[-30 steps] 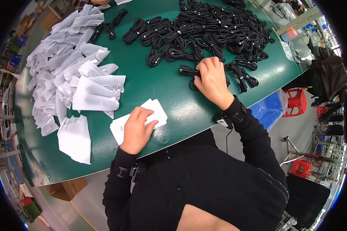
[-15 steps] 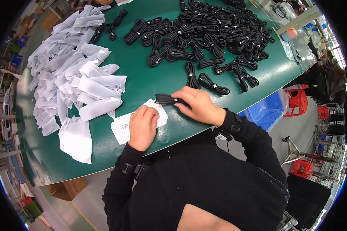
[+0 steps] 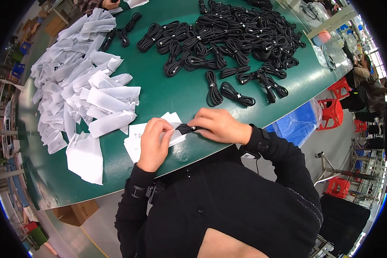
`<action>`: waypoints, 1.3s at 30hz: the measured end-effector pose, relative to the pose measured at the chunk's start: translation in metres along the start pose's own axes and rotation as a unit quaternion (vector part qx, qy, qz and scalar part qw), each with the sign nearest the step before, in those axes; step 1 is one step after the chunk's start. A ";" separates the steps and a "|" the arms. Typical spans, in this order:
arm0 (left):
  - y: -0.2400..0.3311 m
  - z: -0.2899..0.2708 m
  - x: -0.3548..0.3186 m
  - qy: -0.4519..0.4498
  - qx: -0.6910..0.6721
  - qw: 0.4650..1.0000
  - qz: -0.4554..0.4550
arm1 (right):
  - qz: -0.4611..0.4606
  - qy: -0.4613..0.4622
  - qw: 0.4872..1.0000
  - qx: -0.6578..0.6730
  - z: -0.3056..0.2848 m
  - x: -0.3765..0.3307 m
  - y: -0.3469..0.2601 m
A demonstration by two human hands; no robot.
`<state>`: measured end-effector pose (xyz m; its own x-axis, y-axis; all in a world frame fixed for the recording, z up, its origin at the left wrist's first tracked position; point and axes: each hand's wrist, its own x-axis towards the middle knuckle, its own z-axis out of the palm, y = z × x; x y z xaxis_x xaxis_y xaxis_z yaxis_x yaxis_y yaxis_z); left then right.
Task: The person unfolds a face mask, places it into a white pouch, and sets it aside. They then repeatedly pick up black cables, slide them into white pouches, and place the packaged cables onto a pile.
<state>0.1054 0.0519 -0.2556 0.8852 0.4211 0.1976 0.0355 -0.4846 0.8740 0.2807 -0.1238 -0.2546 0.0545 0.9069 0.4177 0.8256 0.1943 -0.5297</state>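
plainly, held a coiled black cable (image 3: 185, 129) in the right hand (image 3: 221, 125), pinched narrowly between thumb and bent fingers, just beside the left hand (image 3: 154, 144). had the left thumb and fingers curled near each other over a stack of white bags (image 3: 132, 148), with the cable's leading end right at the edge of the top bag. could not tell how far inside, if at all, nor make out any firm pinch on the left. had the stack slightly fanned on the green table (image 3: 159, 99), close to its front edge. saw two loose cables (image 3: 213, 88) beyond the right hand, near each other and well apart from it. farther off, saw a big cable pile (image 3: 249, 30) spread across the far right. over to the left, saw a heap of bags (image 3: 69, 71) overlapping, and nearer, a lone bag (image 3: 85, 159) lying flat. at the top, glimpsed another person's hand (image 3: 111, 4) by the heap. past the table's right side, saw red stools (image 3: 336, 112); under the front edge at left, a cardboard box (image 3: 77, 213).
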 end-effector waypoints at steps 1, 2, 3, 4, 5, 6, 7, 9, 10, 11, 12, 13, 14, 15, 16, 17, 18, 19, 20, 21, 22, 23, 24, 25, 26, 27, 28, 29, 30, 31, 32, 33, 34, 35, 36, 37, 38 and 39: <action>0.003 -0.001 0.001 -0.010 0.036 0.998 0.042 | -0.001 0.000 1.000 0.000 0.001 0.001 -0.001; 0.005 -0.003 0.001 -0.020 0.072 0.994 0.083 | 0.146 -0.024 0.977 0.151 0.002 0.003 -0.002; 0.008 -0.004 0.002 -0.030 0.107 0.986 0.124 | 0.285 -0.047 0.911 0.295 0.003 0.004 -0.003; 0.010 -0.005 0.002 -0.030 0.108 0.986 0.124 | 0.412 -0.068 0.803 0.425 0.004 0.005 -0.004; 0.013 -0.006 0.003 -0.033 0.115 0.984 0.129 | 0.411 -0.068 0.803 0.425 0.005 0.005 -0.002; 0.015 -0.006 0.003 -0.036 0.122 0.983 0.135 | 0.440 -0.064 0.760 0.474 0.008 0.005 0.003; 0.016 -0.007 0.004 -0.040 0.129 0.981 0.140 | 0.467 -0.061 0.712 0.521 0.011 0.006 0.007; 0.017 -0.009 0.006 -0.025 0.124 0.982 0.137 | 0.490 -0.057 0.662 0.564 0.014 0.005 0.010; 0.016 -0.011 0.007 -0.009 0.119 0.984 0.132 | 0.364 -0.017 0.814 0.452 0.017 0.007 0.008; 0.015 -0.013 0.008 0.007 0.114 0.985 0.128 | 0.218 0.025 0.923 0.317 0.020 0.010 0.005; 0.016 -0.015 0.009 0.008 0.115 0.985 0.128 | 0.059 0.066 0.982 0.165 0.019 0.015 -0.001; 0.018 -0.019 0.010 0.012 0.058 0.994 0.092 | 0.057 0.066 0.982 0.165 0.017 0.020 -0.006; 0.021 -0.022 0.010 0.016 0.000 0.998 0.055 | 0.052 0.083 0.975 0.201 0.014 0.023 -0.012; 0.023 -0.026 0.013 0.019 -0.058 0.998 0.020 | 0.045 0.101 0.966 0.235 0.007 0.031 -0.019; 0.024 -0.030 0.016 0.020 -0.056 0.998 0.023 | 0.039 0.118 0.955 0.269 0.004 0.036 -0.023; 0.026 -0.033 0.019 0.026 -0.124 0.992 0.001 | 0.036 0.119 0.955 0.268 0.003 0.037 -0.022; 0.026 -0.036 0.022 0.031 -0.192 0.981 -0.021 | 0.042 0.136 0.953 0.266 0.002 0.038 -0.020; 0.025 -0.039 0.026 0.035 -0.260 0.964 -0.043 | 0.049 0.152 0.951 0.264 0.000 0.039 -0.018; 0.018 -0.051 0.029 0.054 -0.315 0.944 -0.078 | 0.052 0.168 0.949 0.263 -0.002 0.041 -0.015; 0.007 -0.066 0.033 0.069 -0.372 0.919 -0.113 | 0.052 0.168 0.949 0.261 -0.008 0.041 -0.010; 0.000 -0.090 0.037 0.128 -0.375 0.914 -0.089 | 0.091 0.140 0.979 0.120 -0.016 0.044 -0.008; -0.006 -0.107 0.040 0.186 -0.376 0.905 -0.065 | 0.128 0.108 0.986 -0.024 -0.024 0.045 -0.006; -0.003 -0.112 0.043 0.188 -0.376 0.905 -0.067 | 0.165 0.073 0.969 -0.169 -0.028 0.042 -0.004; 0.004 -0.118 0.049 0.309 -0.208 0.928 -0.022 | 0.166 0.073 0.969 -0.170 -0.028 0.035 0.002; 0.008 -0.120 0.052 0.416 -0.029 0.909 0.024 | 0.196 0.041 0.953 -0.226 -0.023 0.025 0.012; 0.006 -0.115 0.050 0.412 -0.032 0.910 0.023 | 0.228 0.010 0.931 -0.284 -0.020 0.017 0.018; 0.003 -0.105 0.043 0.340 -0.011 0.940 0.032 | 0.259 -0.023 0.904 -0.339 -0.016 0.010 0.024; 0.002 -0.093 0.035 0.265 0.011 0.963 0.040 | 0.262 -0.023 0.903 -0.340 -0.012 0.004 0.029; 0.002 -0.080 0.025 0.190 0.032 0.980 0.046 | 0.262 -0.009 0.911 -0.317 -0.009 0.001 0.030; 0.005 -0.065 0.018 0.090 0.055 0.994 0.026 | 0.262 0.005 0.919 -0.295 -0.007 -0.002 0.030; 0.010 -0.051 0.012 -0.010 0.079 0.997 0.007 | 0.259 0.021 0.927 -0.271 -0.004 -0.003 0.030; 0.009 -0.036 0.005 -0.027 0.072 0.997 0.006 | 0.256 0.019 0.929 -0.268 -0.002 -0.001 0.028; 0.006 -0.024 0.000 -0.044 0.065 0.997 0.004 | 0.248 0.027 0.940 -0.233 -0.002 0.003 0.026; 0.005 -0.015 -0.002 -0.043 0.064 0.997 0.003 | 0.241 0.035 0.949 -0.201 -0.004 0.004 0.024; 0.004 -0.008 -0.002 -0.032 0.117 0.991 0.047 | 0.234 0.043 0.957 -0.168 -0.004 0.005 0.023; 0.002 0.000 -0.001 -0.023 0.167 0.981 0.094 | 0.235 0.043 0.956 -0.170 -0.003 0.003 0.024; -0.001 0.005 -0.001 -0.013 0.216 0.966 0.141 | 0.217 0.055 0.969 -0.105 0.000 -0.001 0.024; -0.006 0.008 -0.002 -0.014 0.215 0.966 0.142 | 0.198 0.066 0.977 -0.039 0.003 -0.005 0.024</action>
<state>0.1077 0.0478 -0.2649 0.8991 0.2068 0.3857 -0.0264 -0.8541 0.5195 0.2980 -0.1222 -0.2715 0.4460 0.8482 0.2856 0.7650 -0.1957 -0.6136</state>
